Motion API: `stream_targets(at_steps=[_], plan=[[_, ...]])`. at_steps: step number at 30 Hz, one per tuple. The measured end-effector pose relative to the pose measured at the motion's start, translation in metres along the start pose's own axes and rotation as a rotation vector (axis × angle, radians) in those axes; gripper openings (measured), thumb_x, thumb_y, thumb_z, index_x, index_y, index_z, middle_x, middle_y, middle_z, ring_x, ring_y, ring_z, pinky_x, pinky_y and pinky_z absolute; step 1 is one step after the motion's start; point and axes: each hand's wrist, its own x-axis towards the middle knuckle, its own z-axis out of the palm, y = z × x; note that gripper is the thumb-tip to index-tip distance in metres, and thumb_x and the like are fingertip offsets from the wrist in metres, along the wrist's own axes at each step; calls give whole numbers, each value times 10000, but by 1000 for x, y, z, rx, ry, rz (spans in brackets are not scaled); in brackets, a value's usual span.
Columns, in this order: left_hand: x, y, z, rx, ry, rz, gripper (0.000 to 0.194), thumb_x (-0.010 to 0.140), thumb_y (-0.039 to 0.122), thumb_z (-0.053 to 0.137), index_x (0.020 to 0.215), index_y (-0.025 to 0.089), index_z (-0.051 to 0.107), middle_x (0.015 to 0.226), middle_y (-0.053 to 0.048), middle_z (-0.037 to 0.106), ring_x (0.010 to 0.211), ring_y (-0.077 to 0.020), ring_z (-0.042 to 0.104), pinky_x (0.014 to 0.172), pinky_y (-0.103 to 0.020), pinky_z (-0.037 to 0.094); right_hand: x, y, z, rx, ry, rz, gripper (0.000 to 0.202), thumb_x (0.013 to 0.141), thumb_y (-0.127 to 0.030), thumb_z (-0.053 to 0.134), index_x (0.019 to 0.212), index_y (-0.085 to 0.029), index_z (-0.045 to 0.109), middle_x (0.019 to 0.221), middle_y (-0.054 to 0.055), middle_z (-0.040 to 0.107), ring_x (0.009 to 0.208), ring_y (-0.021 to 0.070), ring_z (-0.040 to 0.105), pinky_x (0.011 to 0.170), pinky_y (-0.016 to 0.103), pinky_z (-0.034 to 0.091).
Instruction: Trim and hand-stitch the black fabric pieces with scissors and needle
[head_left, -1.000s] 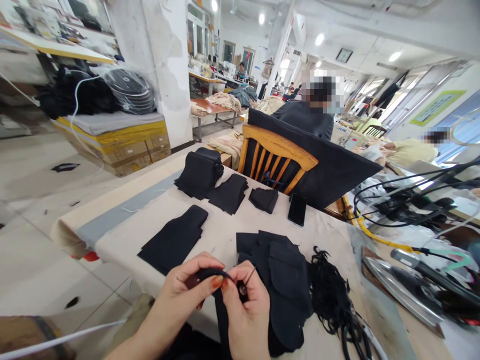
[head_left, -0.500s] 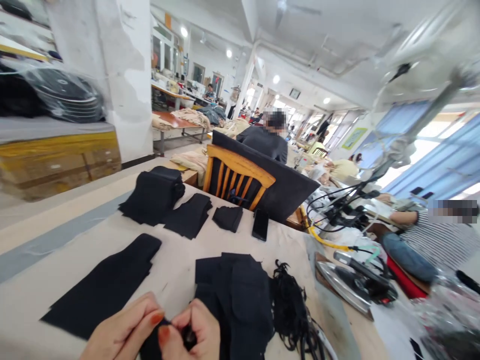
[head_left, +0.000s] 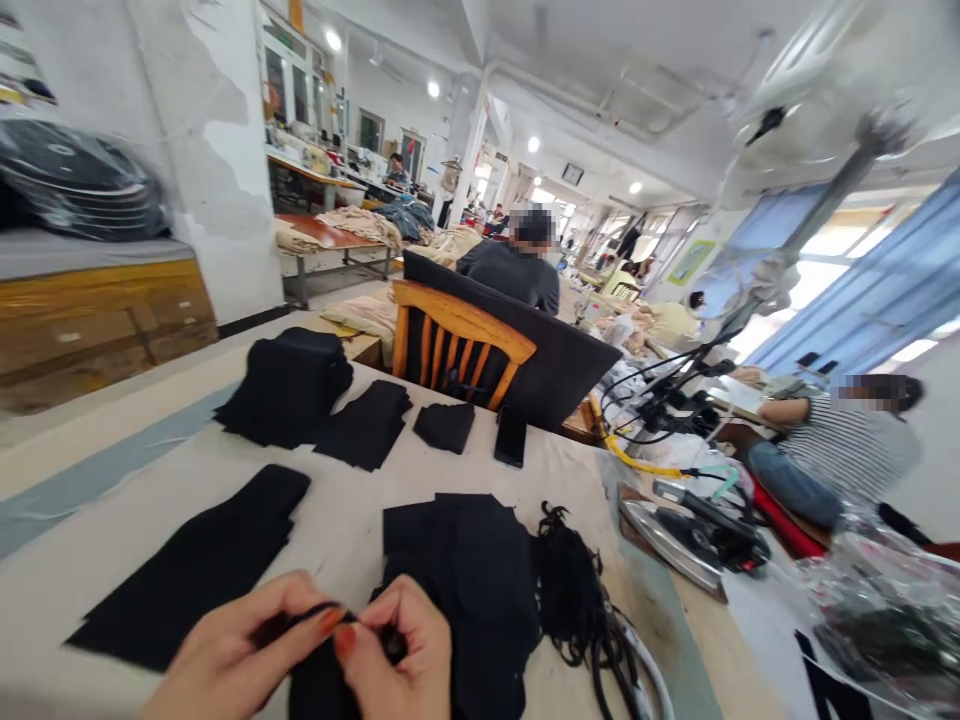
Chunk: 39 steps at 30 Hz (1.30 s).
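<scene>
At the lower middle, my left hand [head_left: 251, 640] and my right hand [head_left: 405, 645] meet, thumbs and fingers pinching the edge of a black fabric piece [head_left: 319, 685]. A narrow dark edge of it shows between the fingertips; the rest hangs below, partly hidden by my hands. Just right of my right hand lies a pile of black fabric pieces [head_left: 472, 590]. To the left is a long stack of black cut pieces [head_left: 199, 575]. A bundle of black cords [head_left: 570, 590] lies beyond the pile.
Along the table's far side lie a thick black fabric stack [head_left: 285, 385], a smaller stack [head_left: 365, 425], a small black piece [head_left: 444, 427] and a phone [head_left: 511, 437]. An iron [head_left: 675, 540] rests at right. Behind the table stands a wooden chair [head_left: 465, 325]; people sit beyond.
My hands stay together on the fabric, and its edge now shows more clearly between the fingertips. The whole view has shifted slightly, so the surroundings appear further left.
</scene>
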Motion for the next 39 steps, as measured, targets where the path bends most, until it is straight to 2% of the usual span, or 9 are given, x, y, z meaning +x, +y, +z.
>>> stream_targets(at_steps=[3, 7, 10, 14, 17, 21, 28, 36, 39], plan=[[-4, 11, 3, -85, -133, -128, 315, 768, 502, 652, 734, 196, 722, 567, 25, 546, 466, -113, 439, 410, -188, 367, 1, -3, -10, 54, -16, 91, 269, 788, -396, 652, 655, -194, 534, 662, -40, 415, 594, 110, 369, 553, 227, 337], [-10, 22, 6, -199, -122, -181, 303, 722, 443, 729, 881, 185, 734, 672, 2, 640, 505, -112, 507, 444, -191, 427, 1, -4, -20, 83, -45, 134, 274, 810, -399, 649, 671, -184, 552, 674, -40, 425, 606, 105, 373, 567, 217, 349], [-13, 29, 6, -211, -127, -188, 256, 703, 407, 754, 802, 173, 724, 642, 5, 644, 524, -121, 536, 469, -198, 458, 1, -9, -21, 48, -60, 142, 213, 823, -361, 644, 719, -184, 586, 696, -28, 486, 622, 111, 427, 586, 216, 389], [-17, 36, 4, -131, -190, -134, 231, 786, 400, 678, 767, 173, 718, 656, 3, 646, 523, -117, 565, 521, -207, 473, 2, -17, -18, -14, -98, 115, 150, 839, -333, 621, 800, -189, 639, 766, 0, 559, 711, 141, 520, 666, 239, 443], [-20, 36, 5, -28, -201, -91, 253, 842, 410, 607, 799, 186, 718, 615, 25, 591, 482, -101, 528, 486, -192, 438, 3, -18, -17, -51, -82, 62, 157, 834, -315, 622, 740, -189, 625, 722, -10, 546, 674, 134, 513, 643, 237, 434], [-23, 34, 6, -7, -147, -88, 259, 813, 436, 622, 765, 193, 696, 577, 49, 496, 444, -82, 414, 388, -163, 361, 1, -18, -16, -23, -45, 48, 148, 812, -295, 643, 715, -191, 600, 702, -18, 539, 654, 130, 509, 625, 237, 434], [-22, 36, 9, -143, -125, -106, 218, 745, 369, 699, 661, 183, 622, 609, 43, 486, 554, -114, 465, 457, -183, 456, -2, -18, -12, -16, -105, 101, 194, 849, -327, 613, 718, -193, 566, 691, -25, 491, 637, 122, 445, 593, 228, 402], [-25, 32, 4, -282, -225, -160, 144, 753, 309, 722, 822, 206, 648, 717, 19, 591, 647, -124, 529, 538, -181, 475, -9, -12, -9, 110, -107, 78, 127, 879, -300, 591, 789, -211, 585, 767, -19, 513, 710, 127, 493, 673, 237, 423], [-27, 32, 4, -258, -203, -165, 174, 761, 348, 717, 851, 204, 678, 717, 8, 603, 645, -128, 532, 529, -182, 471, -10, -10, -10, 106, -116, 85, 102, 879, -280, 590, 803, -212, 595, 789, -14, 520, 738, 132, 501, 702, 245, 424]])
